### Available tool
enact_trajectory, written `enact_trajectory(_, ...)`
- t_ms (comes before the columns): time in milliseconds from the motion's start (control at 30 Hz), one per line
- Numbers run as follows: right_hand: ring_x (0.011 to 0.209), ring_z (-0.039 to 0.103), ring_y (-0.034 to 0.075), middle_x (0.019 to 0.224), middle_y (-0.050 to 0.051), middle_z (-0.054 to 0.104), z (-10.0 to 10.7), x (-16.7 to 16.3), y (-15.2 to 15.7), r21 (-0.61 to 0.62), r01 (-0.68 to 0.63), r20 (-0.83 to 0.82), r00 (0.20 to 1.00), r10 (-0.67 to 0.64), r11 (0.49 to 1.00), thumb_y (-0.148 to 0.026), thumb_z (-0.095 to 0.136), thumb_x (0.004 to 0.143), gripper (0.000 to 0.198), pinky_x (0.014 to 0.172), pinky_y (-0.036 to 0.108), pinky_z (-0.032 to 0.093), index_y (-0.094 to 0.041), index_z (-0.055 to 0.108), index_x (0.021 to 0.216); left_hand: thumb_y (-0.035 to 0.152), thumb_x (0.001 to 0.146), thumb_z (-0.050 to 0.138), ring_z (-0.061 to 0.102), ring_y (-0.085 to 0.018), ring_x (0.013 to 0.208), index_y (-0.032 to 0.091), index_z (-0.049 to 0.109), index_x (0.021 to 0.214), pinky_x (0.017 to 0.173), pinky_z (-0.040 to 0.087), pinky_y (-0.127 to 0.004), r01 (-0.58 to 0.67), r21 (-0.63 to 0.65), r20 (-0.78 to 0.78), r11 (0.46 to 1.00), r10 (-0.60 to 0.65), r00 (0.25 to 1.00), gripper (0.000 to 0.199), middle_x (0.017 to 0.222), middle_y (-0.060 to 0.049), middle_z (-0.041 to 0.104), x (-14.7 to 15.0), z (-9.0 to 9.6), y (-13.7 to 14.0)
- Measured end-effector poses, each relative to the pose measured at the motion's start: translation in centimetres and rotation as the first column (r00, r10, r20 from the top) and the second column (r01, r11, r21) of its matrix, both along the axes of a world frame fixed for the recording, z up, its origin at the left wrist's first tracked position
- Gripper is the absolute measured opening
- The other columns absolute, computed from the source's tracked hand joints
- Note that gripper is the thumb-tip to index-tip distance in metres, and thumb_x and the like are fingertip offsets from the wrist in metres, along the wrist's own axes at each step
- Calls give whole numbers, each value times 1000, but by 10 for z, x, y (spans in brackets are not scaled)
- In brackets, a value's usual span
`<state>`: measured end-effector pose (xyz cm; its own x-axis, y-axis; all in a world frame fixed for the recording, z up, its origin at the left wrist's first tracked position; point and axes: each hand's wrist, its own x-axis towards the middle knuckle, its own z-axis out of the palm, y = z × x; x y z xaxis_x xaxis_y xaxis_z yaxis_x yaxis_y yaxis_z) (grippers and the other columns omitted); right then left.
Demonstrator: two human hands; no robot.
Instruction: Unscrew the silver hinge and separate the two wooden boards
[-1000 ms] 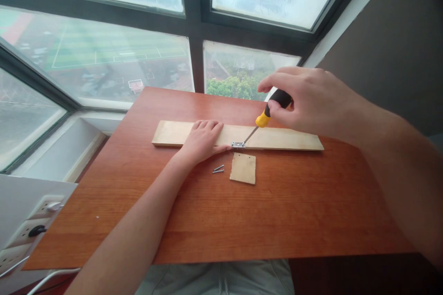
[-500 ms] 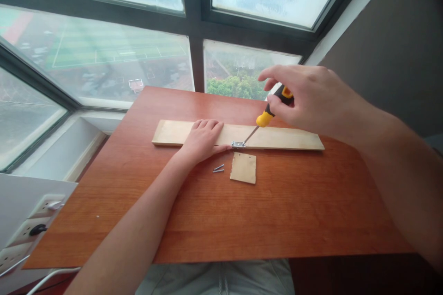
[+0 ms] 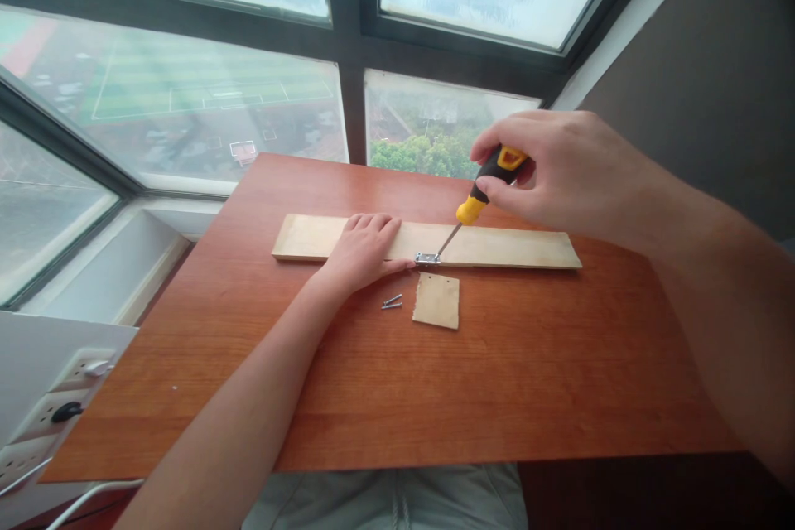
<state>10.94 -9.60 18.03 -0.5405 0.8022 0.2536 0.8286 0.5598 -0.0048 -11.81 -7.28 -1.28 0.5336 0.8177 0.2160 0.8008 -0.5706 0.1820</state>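
A pale wooden board lies lengthwise across the table. My left hand rests flat on it, fingers stretched toward its far edge. The thumb reaches out to a small metal hinge at the board's near edge. In my right hand is a screwdriver with a yellow and black handle, pinched between thumb and fingers. It slants down to the left, its tip at the right end of the hinge. Whether the tip sits in a screw head is too small to tell.
Near the board lie a few loose screws and a small square wooden piece with two holes. The brown table stands against large windows. Wall sockets with plugs are at the lower left.
My right hand has turned the screwdriver; its fingers have curled in and the handle shows more. The tip stays at the hinge. My left hand has not moved.
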Motion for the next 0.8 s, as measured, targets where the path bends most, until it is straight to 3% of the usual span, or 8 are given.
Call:
enact_trajectory(167, 76, 66, 19, 91, 0, 71, 3, 2, -3, -24, 12, -55, 998, -14, 1000, -28, 63, 80, 25, 65, 31, 49, -26, 64, 104, 68, 83, 51, 49, -33, 117, 18, 48, 130, 101, 33, -43, 0, 9, -14, 1000, 1, 1000, 68, 130, -15, 55, -2, -2, 0)
enact_trajectory(500, 79, 64, 22, 92, 1, 70, 10, -2, -10, 23, 21, -67, 998, -20, 1000, -27, 60, 84, 19, 68, 36, 48, -30, 64, 102, 68, 83, 52, 50, -33, 116, 19, 49, 127, 100, 34, -42, -4, 18, -19, 1000, 4, 1000, 67, 128, -15, 55, -4, -5, 0)
enact_trajectory(800, 75, 62, 18, 89, 2, 69, 0, -4, -7, 53, -12, -102, 995, 17, 999, -30, 63, 83, 20, 66, 32, 47, -23, 66, 101, 67, 83, 52, 50, -33, 114, 20, 49, 127, 99, 34, -43, -12, 3, -13, 1000, 12, 1000, 65, 126, -14, 56, 0, 1, 1)
